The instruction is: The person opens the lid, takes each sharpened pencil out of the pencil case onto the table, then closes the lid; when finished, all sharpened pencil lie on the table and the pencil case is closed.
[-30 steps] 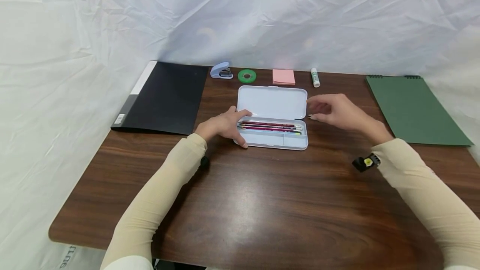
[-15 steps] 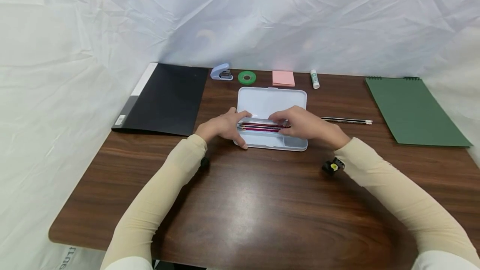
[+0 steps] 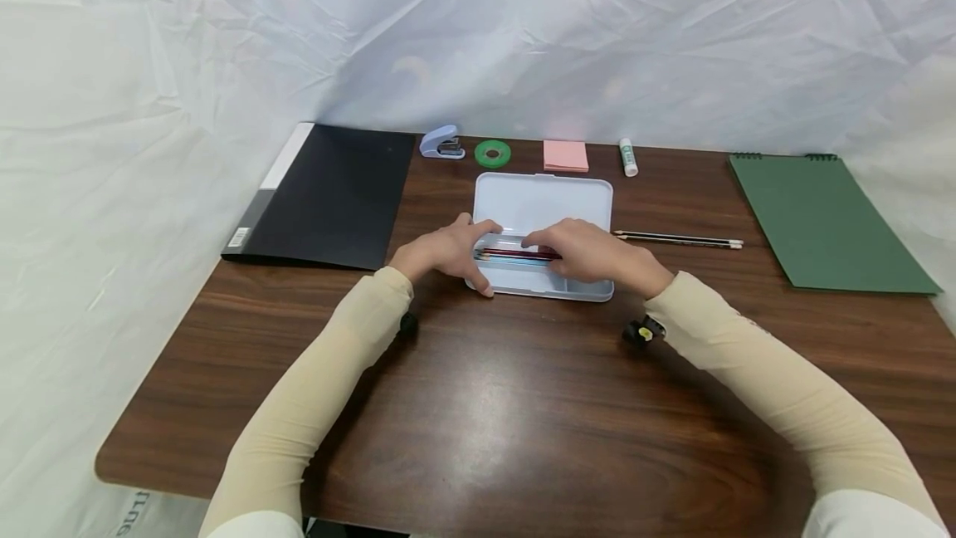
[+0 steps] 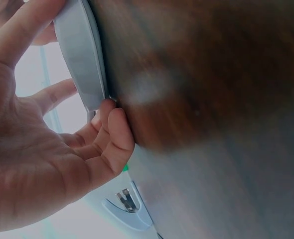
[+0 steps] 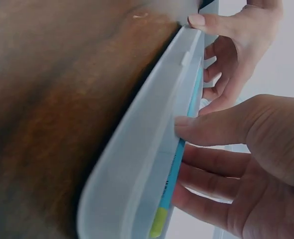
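Note:
A white pencil case [image 3: 543, 198] lies with its lid open toward the back of the table. My left hand [image 3: 448, 251] grips its left end, thumb at the front edge and fingers at the back. Inside the case, my right hand [image 3: 586, 251] pinches dark red pencils [image 3: 515, 253] near their right ends; how many is hard to tell. A light blue pencil [image 5: 172, 179] with a yellow-green end stays in the tray, beside the right fingers in the right wrist view. Two black pencils [image 3: 680, 240] lie side by side on the table, right of the case.
Along the back stand a light blue stapler [image 3: 441, 144], green tape [image 3: 481, 158], pink sticky notes [image 3: 565, 156] and a glue stick [image 3: 628, 158]. A black folder [image 3: 329, 198] lies left, a green spiral pad [image 3: 829, 222] right.
My right hand has moved left from beside the case to the red pencils inside it. The two black pencils now show on the table where it was. My left hand has stayed put.

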Motion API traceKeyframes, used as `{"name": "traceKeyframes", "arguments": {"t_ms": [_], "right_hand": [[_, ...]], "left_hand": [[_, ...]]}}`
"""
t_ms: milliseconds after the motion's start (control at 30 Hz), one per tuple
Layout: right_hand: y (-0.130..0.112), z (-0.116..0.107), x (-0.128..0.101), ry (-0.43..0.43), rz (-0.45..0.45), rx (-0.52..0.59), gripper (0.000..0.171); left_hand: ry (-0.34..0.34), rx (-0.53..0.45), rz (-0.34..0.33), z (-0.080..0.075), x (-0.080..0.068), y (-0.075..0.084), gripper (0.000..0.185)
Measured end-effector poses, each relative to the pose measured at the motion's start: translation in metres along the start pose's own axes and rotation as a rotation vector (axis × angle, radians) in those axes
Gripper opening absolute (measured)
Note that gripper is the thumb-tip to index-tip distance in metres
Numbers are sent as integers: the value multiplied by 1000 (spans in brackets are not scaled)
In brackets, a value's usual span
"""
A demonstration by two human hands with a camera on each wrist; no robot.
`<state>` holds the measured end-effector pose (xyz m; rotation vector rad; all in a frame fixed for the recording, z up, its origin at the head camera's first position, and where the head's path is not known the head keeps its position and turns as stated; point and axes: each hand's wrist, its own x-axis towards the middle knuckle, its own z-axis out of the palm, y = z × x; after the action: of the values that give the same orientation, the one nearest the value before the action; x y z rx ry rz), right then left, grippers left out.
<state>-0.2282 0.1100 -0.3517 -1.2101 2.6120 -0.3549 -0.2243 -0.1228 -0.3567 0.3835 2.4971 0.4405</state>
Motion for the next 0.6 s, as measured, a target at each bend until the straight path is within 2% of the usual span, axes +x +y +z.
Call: {"name": "traceKeyframes", "arguments": {"t_ms": [300,600], "right_hand": [[3,-7,9,-116,-5,11,42],[4,-9,12,-168,-45,16,41]], "left_hand": [[5,-9,3,0,-1,1,100],[-2,-5,-1,0,0,1,100]]}}
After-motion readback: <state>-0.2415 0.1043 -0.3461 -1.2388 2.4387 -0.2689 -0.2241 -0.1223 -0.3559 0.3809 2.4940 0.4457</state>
